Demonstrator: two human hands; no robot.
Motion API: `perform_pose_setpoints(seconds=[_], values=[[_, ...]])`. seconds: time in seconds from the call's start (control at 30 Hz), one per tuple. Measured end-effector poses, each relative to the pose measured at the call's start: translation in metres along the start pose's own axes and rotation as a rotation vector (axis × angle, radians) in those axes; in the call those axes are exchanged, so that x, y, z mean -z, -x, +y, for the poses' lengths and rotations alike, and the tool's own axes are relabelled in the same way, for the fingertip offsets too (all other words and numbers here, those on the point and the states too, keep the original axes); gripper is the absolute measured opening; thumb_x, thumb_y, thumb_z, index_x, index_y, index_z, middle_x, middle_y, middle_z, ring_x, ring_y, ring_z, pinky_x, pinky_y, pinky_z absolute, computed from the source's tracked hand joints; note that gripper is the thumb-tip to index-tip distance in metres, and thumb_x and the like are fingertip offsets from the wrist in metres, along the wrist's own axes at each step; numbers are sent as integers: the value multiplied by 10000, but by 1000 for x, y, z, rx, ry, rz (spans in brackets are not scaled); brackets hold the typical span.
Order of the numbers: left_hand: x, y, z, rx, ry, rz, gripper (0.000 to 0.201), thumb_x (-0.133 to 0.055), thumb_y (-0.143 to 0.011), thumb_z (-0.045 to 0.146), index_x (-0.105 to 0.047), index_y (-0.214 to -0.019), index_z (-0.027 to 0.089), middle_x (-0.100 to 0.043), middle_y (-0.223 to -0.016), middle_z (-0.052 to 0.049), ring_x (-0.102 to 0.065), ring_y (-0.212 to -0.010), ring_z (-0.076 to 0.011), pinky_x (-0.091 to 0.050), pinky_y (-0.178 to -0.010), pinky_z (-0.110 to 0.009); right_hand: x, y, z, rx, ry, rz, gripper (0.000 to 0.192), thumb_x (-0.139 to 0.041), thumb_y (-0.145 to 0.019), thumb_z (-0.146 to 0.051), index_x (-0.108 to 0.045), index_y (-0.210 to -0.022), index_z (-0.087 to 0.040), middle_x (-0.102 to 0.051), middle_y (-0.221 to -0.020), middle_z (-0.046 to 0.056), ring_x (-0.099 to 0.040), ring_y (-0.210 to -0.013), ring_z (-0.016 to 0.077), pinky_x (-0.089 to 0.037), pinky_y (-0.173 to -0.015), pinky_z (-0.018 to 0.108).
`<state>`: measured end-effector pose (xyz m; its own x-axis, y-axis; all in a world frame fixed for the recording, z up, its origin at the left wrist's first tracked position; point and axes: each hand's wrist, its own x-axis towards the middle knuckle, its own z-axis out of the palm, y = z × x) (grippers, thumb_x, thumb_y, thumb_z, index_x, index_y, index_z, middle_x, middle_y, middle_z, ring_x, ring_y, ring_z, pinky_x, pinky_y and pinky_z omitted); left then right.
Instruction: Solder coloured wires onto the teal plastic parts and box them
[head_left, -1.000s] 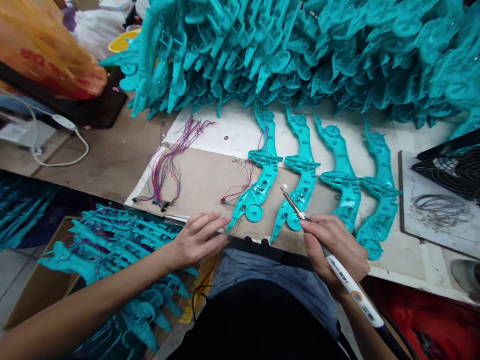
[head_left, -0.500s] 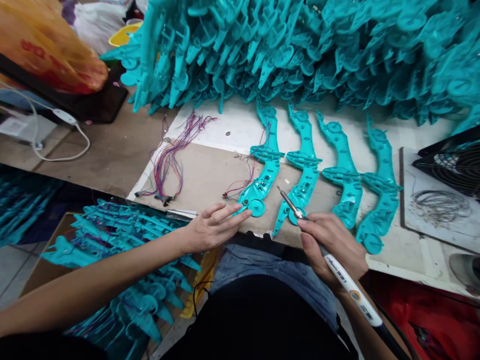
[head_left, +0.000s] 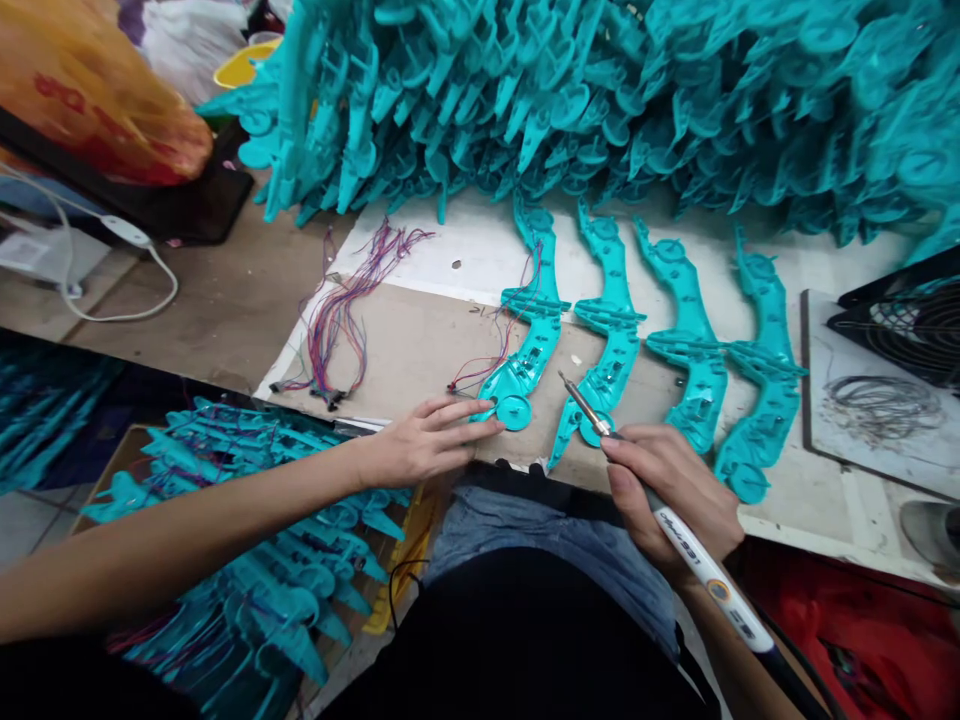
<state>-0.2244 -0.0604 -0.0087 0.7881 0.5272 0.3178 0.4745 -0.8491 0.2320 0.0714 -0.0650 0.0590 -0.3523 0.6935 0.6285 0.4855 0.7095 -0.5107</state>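
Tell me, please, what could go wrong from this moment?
The soldering iron in the right grip has its bare tip beside the row's second turquoise part from the left; if hot, it might scar that surface.
Loose wires on the leftmost part could snag on the left grip at its near end.

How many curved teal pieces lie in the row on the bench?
4: the leftmost piece, by the left hand; the second piece, partly behind the tool; the third piece; the rightmost piece, nearest the fan. The heap isn't counted.
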Motion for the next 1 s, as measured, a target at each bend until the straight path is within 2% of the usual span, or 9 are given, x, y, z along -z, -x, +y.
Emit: perform_pose_setpoints(seconds=[0.13,0.27,0.33,0.4,0.47,0.53,0.77,0.9,1.0], values=[[-6,6,9,-52,-57,96,142,-557,-910,132,-666,-936,218,-585,-1379,-43,-447,-1359,-203,-347,-1113,-355,1,0,1,14,-12,0,359,-623,-774,-30,-666,-1077,-218,-666,-782,47,-654,-779,193,-566,-674,359],[4,21,22,-74,-31,37,175,-493,-943,141,-652,-943,215,-669,-1266,-56,-575,-1210,-166,-435,-980,-287,5,0,1,23,-6,-10,363,-625,-770,-29,-664,-1082,-210,-668,-784,49,-653,-783,194,-562,-676,355],[16,26,24,98,92,40,179,-476,-948,162,-649,-918,199,-733,-1083,-80,-645,-1054,-171,-478,-886,-285,6,1,2,11,-4,-13,358,-627,-774,-41,-667,-1082,-218,-672,-791,46,-655,-787,194,-559,-680,353],[29,23,22,399,211,124,170,-491,-942,207,-648,-883,187,-736,-899,-72,-669,-886,-168,-504,-793,-273,4,1,5,-14,-7,-6,339,-629,-782,-54,-676,-1072,-223,-678,-805,47,-659,-798,194,-555,-686,349],[40,10,16,698,276,251,164,-534,-923,266,-662,-862,184,-725,-828,-50,-664,-784,-161,-515,-723,-255,1,-1,9,-43,-18,24,308,-629,-801,-74,-683,-1063,-227,-688,-821,47,-663,-809,192,-551,-697,344],[45,-12,8,850,336,343,172,-570,-895,301,-693,-874,182,-734,-820,-37,-668,-751,-161,-522,-705,-250,-3,-5,14,-75,-18,71,277,-628,-826,-103,-687,-1065,-231,-703,-842,47,-672,-823,188,-548,-719,336],[21,-98,-13,938,815,381,208,-619,-796,314,-688,-881,138,-728,-779,-49,-687,-697,-166,-548,-647,-266,-6,-19,30,-186,-56,73,208,-625,-876,-227,-698,-1071,-234,-740,-958,52,-697,-850,176,-555,-788,313],[20,-117,-21,953,979,279,178,-634,-781,317,-612,-775,141,-654,-656,-10,-574,-494,-97,-445,-469,-202,-17,-27,36,-335,-92,37,176,-629,-880,-281,-704,-1035,-244,-743,-946,34,-701,-839,165,-554,-825,303],[22,-122,-23,904,1073,268,227,-654,-789,357,-576,-842,151,-626,-632,8,-488,-457,-67,-370,-441,-186,-32,-38,45,-386,-176,-22,220,-632,-869,-266,-676,-1084,-253,-731,-1001,25,-691,-913,164,-546,-848,294]])
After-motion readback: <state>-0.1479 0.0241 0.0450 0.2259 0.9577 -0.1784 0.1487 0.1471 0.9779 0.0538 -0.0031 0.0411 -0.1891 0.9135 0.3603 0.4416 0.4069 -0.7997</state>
